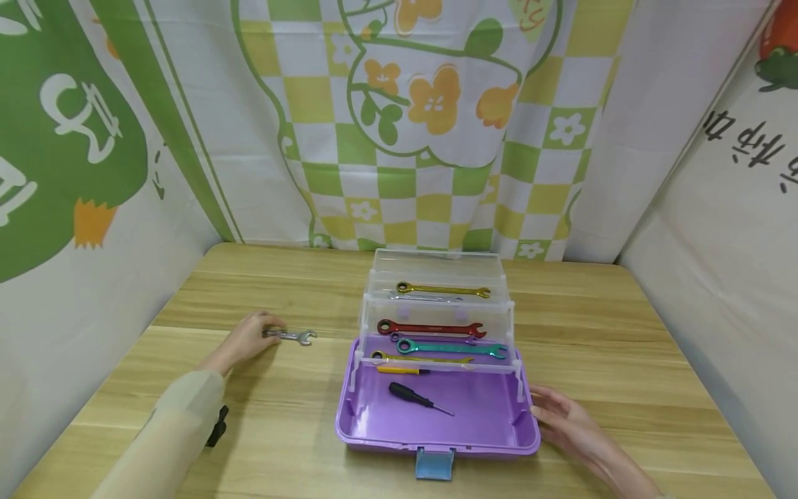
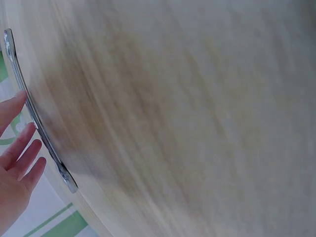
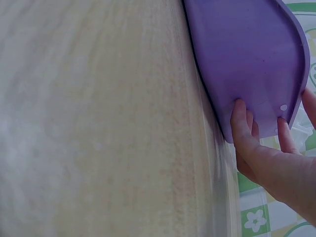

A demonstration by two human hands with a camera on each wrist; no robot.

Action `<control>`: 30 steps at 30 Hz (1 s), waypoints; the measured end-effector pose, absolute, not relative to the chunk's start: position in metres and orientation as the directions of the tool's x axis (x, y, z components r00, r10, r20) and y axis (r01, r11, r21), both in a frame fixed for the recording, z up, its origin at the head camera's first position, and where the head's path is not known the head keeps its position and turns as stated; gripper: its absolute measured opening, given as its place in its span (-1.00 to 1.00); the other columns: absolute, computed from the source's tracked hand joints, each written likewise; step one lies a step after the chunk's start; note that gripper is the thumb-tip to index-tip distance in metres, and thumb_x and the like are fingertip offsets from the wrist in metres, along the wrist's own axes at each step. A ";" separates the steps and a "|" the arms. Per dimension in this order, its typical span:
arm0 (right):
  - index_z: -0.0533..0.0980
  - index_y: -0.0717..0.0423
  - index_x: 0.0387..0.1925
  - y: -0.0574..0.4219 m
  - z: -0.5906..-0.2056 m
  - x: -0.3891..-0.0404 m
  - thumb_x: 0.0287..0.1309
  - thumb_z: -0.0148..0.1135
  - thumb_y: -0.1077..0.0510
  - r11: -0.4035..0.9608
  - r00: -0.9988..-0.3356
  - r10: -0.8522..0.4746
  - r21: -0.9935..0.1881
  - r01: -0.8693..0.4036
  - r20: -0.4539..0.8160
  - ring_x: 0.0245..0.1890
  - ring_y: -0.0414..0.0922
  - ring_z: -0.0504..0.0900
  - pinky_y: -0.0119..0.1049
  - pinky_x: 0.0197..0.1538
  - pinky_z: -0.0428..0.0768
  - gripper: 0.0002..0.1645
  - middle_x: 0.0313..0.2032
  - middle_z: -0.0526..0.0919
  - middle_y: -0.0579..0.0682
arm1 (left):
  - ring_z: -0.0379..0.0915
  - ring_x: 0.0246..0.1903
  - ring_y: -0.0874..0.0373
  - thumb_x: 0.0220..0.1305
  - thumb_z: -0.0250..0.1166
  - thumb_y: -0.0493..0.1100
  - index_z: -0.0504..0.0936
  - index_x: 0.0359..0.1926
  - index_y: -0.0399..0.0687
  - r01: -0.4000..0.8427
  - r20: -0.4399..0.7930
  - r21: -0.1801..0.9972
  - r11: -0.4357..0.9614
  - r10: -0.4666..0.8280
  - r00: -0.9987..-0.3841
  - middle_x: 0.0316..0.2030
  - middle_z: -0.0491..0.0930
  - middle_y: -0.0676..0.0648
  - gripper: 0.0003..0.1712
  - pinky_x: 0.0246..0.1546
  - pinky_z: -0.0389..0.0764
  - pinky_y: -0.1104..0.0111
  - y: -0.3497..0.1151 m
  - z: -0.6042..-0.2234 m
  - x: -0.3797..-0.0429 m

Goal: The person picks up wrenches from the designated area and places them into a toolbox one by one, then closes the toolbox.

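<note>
On the left of the table, my left hand (image 1: 248, 335) has its fingertips at a silver combination wrench (image 1: 304, 337). In the left wrist view the thumb and index tips meet the long wrench (image 2: 43, 136) along one side, apart from each other, while the other fingers stay extended. My right hand (image 1: 570, 426) touches the right side of a purple toolbox (image 1: 343, 416); its fingers lie against the outer wall (image 3: 242, 59). Inside the open box are a black-handled screwdriver (image 1: 408, 394) and a small yellow-and-black tool (image 1: 399, 370).
Clear raised trays (image 1: 514, 326) hold a red wrench (image 1: 430, 328), a green wrench (image 1: 451, 348), yellow wrenches (image 1: 445, 290) and smaller ones. A blue latch (image 1: 434, 464) hangs at the box front. Patterned cloth (image 1: 405, 187) surrounds the wooden table (image 1: 598, 326).
</note>
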State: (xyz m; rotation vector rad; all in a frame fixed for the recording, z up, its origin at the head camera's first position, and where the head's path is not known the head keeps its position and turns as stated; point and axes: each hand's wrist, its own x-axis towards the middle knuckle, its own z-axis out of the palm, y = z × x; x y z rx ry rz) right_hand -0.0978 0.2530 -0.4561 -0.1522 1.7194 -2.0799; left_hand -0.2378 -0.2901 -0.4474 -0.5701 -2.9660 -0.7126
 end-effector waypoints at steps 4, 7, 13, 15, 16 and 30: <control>0.31 -0.08 0.02 0.253 -0.456 -0.098 0.19 0.01 0.25 -0.127 -0.898 -0.396 -0.958 0.259 -0.191 -0.04 -0.26 0.46 -0.27 0.05 0.42 -0.64 -0.02 0.44 -0.17 | 0.36 -0.32 -0.06 -0.04 0.30 -0.35 0.59 -0.27 -0.28 0.362 0.111 0.442 0.821 0.350 -0.930 -0.29 0.46 -0.23 -0.77 -0.33 0.40 0.09 -0.291 -0.448 -0.239; 0.23 0.08 0.14 0.253 -0.455 -0.097 0.18 0.01 0.24 -0.108 -0.900 -0.385 -0.959 0.263 -0.203 -0.04 -0.26 0.46 -0.25 0.05 0.41 -0.53 0.03 0.41 -0.08 | 0.36 -0.34 -0.04 -0.06 0.31 -0.36 0.61 -0.29 -0.27 0.374 0.117 0.444 0.814 0.362 -0.925 -0.33 0.48 -0.21 -0.79 -0.34 0.40 0.12 -0.292 -0.448 -0.241; 0.22 0.12 0.16 0.252 -0.455 -0.097 0.19 0.00 0.25 -0.108 -0.901 -0.378 -0.957 0.269 -0.211 -0.03 -0.26 0.46 -0.24 0.06 0.40 -0.51 0.05 0.40 -0.06 | 0.33 -0.33 -0.04 -0.08 0.32 -0.36 0.62 -0.35 -0.22 0.361 0.096 0.473 0.803 0.361 -0.928 -0.35 0.45 -0.19 -0.83 -0.34 0.34 0.16 -0.292 -0.446 -0.244; 0.24 0.09 0.14 0.252 -0.455 -0.097 0.19 0.00 0.25 -0.108 -0.901 -0.379 -0.957 0.270 -0.212 -0.03 -0.26 0.46 -0.24 0.06 0.40 -0.54 0.05 0.40 -0.06 | 0.31 -0.33 -0.04 -0.07 0.31 -0.36 0.62 -0.35 -0.21 0.340 0.072 0.493 0.801 0.352 -0.933 -0.35 0.42 -0.18 -0.84 -0.35 0.32 0.19 -0.293 -0.446 -0.245; 0.23 0.10 0.15 0.252 -0.455 -0.097 0.19 0.00 0.25 -0.104 -0.901 -0.377 -0.957 0.270 -0.213 -0.03 -0.27 0.46 -0.24 0.06 0.40 -0.53 0.06 0.40 -0.04 | 0.30 -0.33 -0.04 -0.07 0.31 -0.36 0.62 -0.35 -0.22 0.334 0.060 0.502 0.798 0.353 -0.934 -0.35 0.41 -0.18 -0.84 -0.35 0.30 0.20 -0.293 -0.445 -0.246; 0.19 0.16 0.19 0.253 -0.455 -0.097 0.19 0.01 0.22 -0.088 -0.901 -0.373 -0.959 0.271 -0.220 -0.03 -0.26 0.45 -0.20 0.08 0.39 -0.48 0.10 0.37 0.03 | 0.27 -0.40 0.05 -0.13 0.33 -0.41 0.56 -0.44 -0.30 0.337 0.010 0.585 0.737 0.410 -0.912 -0.46 0.45 -0.11 -0.85 -0.39 0.26 0.34 -0.294 -0.442 -0.256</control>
